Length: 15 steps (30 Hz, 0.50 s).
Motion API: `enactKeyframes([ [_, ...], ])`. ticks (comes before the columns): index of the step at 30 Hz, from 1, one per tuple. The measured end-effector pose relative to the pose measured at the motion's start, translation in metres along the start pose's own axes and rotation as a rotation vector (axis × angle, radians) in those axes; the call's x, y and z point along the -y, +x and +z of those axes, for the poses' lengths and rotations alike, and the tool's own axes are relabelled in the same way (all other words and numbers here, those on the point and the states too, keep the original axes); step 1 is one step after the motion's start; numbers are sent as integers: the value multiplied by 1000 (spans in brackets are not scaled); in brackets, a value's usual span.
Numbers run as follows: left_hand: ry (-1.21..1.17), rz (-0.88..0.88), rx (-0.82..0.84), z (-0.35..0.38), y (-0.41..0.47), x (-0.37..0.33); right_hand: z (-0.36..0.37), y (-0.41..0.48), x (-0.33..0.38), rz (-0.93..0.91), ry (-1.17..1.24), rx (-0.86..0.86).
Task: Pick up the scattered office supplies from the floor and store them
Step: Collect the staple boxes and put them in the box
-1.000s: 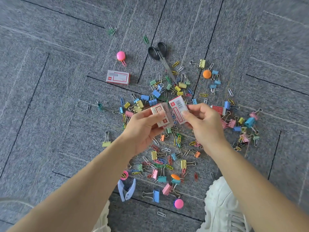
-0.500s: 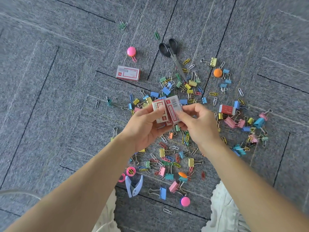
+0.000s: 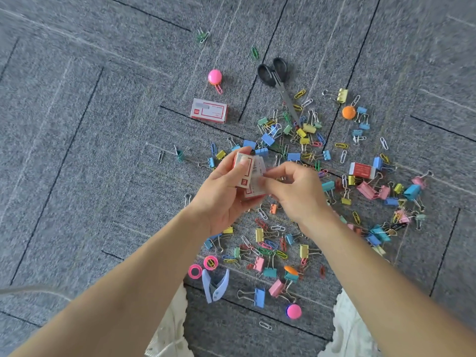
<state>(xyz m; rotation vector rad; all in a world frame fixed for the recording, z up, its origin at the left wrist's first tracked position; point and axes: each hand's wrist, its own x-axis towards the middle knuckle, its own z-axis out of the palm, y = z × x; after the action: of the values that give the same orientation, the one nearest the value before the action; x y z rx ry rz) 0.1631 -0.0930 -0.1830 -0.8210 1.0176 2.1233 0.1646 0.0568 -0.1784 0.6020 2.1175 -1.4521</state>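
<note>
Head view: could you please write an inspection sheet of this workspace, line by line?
Surface: grey carpet tiles, dark seams.
Job's things: binder clips and paper clips scattered widely; scissors; lilac staple remover; round pins; floor box; second box further right.
Clutter: nothing seen.
Grippers: left hand and right hand together hold two small boxes.
Cables: pale cord-like line at lower left, unclear.
Surroundings: white shoes; no storage container in view.

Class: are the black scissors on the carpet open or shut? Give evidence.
Shut: the scissors have their handle loops together and the blades form one line.
</note>
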Motion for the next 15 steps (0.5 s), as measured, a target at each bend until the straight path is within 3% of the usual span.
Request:
enactKeyframes([
  [5, -34, 39, -115, -19, -4, -21, 12, 22, 31, -174, -158, 21],
  [10, -111, 69, -183, -50, -16, -39, 54, 91, 71, -446, -596, -37],
  [15, -144, 56, -254, -71, -21, -43, 91, 117, 87, -454, -953, 75],
])
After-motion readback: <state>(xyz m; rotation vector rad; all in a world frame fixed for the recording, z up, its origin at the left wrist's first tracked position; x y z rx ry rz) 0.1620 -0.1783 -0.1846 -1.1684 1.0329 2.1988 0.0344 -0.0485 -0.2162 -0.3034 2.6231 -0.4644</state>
